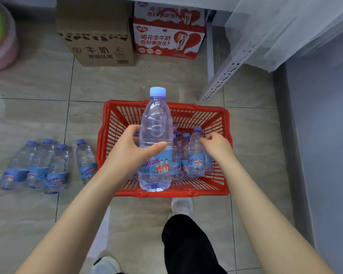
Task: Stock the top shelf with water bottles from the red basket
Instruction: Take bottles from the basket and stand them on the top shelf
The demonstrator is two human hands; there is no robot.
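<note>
The left hand [131, 153] grips one bottle [156, 123] upright over the red basket [222, 119] (ready for shelving); the right hand [216, 145] curls round a second bottle [195, 155] inside.

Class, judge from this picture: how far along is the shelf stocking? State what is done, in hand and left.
Done: cannot tell; the top shelf is out of view. In hand: the left hand grips one water bottle raised over the red basket; the right hand pinches a second bottle inside it. Left: several more bottles stand in the basket.
</note>
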